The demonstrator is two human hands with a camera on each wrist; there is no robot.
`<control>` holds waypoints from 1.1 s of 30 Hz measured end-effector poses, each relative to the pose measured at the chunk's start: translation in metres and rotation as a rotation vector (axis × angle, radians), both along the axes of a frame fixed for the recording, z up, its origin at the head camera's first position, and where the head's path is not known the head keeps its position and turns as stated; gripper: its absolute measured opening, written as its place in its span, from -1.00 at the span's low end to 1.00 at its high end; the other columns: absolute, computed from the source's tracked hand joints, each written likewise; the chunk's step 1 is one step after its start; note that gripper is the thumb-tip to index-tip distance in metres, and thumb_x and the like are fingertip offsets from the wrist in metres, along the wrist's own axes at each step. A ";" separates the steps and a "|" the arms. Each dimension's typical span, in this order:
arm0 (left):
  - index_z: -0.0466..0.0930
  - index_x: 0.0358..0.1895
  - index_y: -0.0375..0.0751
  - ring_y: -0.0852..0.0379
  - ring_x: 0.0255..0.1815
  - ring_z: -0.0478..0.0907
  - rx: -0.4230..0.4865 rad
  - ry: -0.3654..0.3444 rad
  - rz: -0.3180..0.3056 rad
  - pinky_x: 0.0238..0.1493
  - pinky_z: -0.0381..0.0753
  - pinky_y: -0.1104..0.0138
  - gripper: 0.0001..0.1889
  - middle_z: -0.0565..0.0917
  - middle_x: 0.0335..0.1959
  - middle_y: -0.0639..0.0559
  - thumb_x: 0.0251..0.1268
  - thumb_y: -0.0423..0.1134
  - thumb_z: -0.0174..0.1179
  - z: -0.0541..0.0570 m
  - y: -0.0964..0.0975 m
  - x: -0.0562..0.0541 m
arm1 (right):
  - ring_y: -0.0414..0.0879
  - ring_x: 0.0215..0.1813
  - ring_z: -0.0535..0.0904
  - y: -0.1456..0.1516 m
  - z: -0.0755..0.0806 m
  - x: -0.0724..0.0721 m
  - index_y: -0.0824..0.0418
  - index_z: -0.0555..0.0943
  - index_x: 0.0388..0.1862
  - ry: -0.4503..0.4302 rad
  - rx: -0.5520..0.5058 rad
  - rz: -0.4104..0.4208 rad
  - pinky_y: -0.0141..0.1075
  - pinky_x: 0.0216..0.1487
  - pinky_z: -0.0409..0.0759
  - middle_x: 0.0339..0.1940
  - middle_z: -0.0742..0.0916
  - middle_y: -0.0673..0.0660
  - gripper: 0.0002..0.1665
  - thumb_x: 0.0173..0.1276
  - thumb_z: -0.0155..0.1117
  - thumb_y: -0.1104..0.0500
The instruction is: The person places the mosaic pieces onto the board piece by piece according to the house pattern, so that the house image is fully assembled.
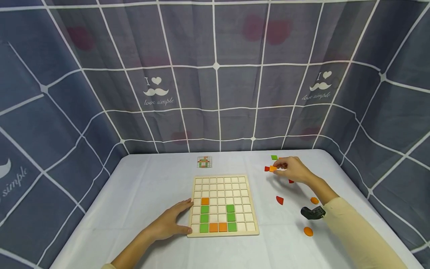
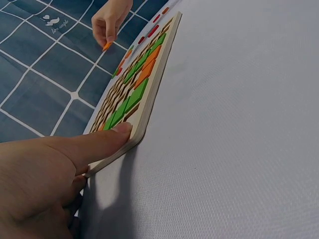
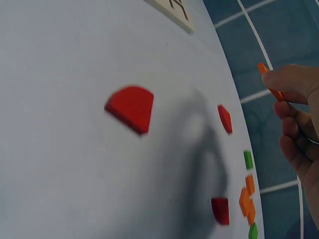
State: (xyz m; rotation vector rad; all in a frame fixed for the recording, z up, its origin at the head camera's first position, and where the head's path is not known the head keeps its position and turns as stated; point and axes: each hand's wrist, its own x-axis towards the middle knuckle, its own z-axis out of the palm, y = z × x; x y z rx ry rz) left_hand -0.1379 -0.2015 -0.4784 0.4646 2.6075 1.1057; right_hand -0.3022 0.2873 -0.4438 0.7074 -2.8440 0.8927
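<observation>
A pale wooden grid board (image 1: 222, 209) lies on the table, with several green squares (image 1: 204, 218) and orange squares (image 1: 218, 227) set in its cells. My left hand (image 1: 169, 222) rests at its left edge, fingers and thumb spread; in the left wrist view the thumb (image 2: 107, 142) presses on the near corner. Off to the board's right, my right hand (image 1: 293, 169) pinches an orange piece (image 1: 273, 169) between thumb and fingers. The right wrist view shows this orange piece (image 3: 270, 83) edge-on, raised off the table. A red piece (image 1: 267, 169) appears just beside it.
Loose red quarter-round pieces (image 1: 279, 200), orange rounded pieces (image 1: 308, 231) and a green piece (image 1: 274, 157) are scattered on the right. A small pattern card (image 1: 204, 162) lies behind the board. A black device (image 1: 313, 213) sits at the right sleeve. Checked curtains (image 1: 198, 89) border the table.
</observation>
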 end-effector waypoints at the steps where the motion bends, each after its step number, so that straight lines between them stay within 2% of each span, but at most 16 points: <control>1: 0.36 0.54 -0.18 -0.31 0.61 0.05 0.001 -0.001 0.001 0.50 0.03 -0.31 -0.03 0.25 0.61 -0.09 0.03 0.00 0.60 0.000 0.000 0.000 | -0.05 -0.25 0.56 -0.004 0.000 0.000 0.26 0.79 -0.14 0.016 0.002 0.018 -0.22 -0.17 0.58 -0.31 0.74 -0.05 -0.76 0.23 0.56 0.21; 6: 0.36 0.55 -0.18 -0.31 0.61 0.05 -0.001 -0.001 0.002 0.50 0.03 -0.31 -0.02 0.25 0.61 -0.09 0.03 0.01 0.60 0.001 0.001 0.000 | 0.01 -0.23 0.61 -0.022 0.002 0.004 0.19 0.80 -0.16 0.059 0.002 0.087 -0.16 -0.15 0.60 -0.30 0.75 -0.11 -0.79 0.22 0.57 0.21; 14: 0.36 0.55 -0.18 -0.30 0.61 0.04 -0.005 -0.002 0.004 0.50 0.02 -0.31 -0.03 0.25 0.61 -0.08 0.04 0.00 0.60 0.001 0.001 0.000 | -0.13 -0.20 0.60 -0.050 0.002 0.012 0.14 0.80 -0.16 0.024 -0.001 0.172 -0.14 -0.07 0.63 -0.26 0.74 -0.13 -0.81 0.24 0.56 0.17; 19: 0.37 0.54 -0.16 -0.30 0.61 0.05 -0.016 -0.004 0.008 0.49 0.03 -0.31 -0.04 0.26 0.61 -0.07 0.04 0.02 0.59 0.001 0.000 0.001 | -0.08 -0.15 0.65 -0.070 0.001 0.018 0.11 0.80 -0.15 0.036 0.001 0.239 -0.12 -0.05 0.67 -0.24 0.77 -0.15 -0.83 0.28 0.54 0.15; 27: 0.36 0.54 -0.16 -0.29 0.61 0.05 -0.012 0.005 -0.001 0.50 0.04 -0.30 -0.04 0.25 0.61 -0.08 0.06 0.02 0.59 -0.001 0.000 0.000 | -0.09 -0.15 0.66 -0.103 -0.001 0.028 0.12 0.79 -0.14 0.023 0.039 0.336 -0.18 -0.06 0.68 -0.22 0.76 -0.15 -0.83 0.30 0.53 0.14; 33: 0.37 0.54 -0.17 -0.29 0.61 0.05 -0.017 0.003 0.002 0.50 0.04 -0.29 -0.04 0.25 0.61 -0.08 0.05 0.02 0.59 0.000 0.000 0.000 | -0.12 -0.16 0.67 -0.128 -0.006 0.038 0.13 0.78 -0.15 0.026 0.012 0.409 -0.23 -0.07 0.68 -0.21 0.77 -0.13 -0.83 0.29 0.51 0.17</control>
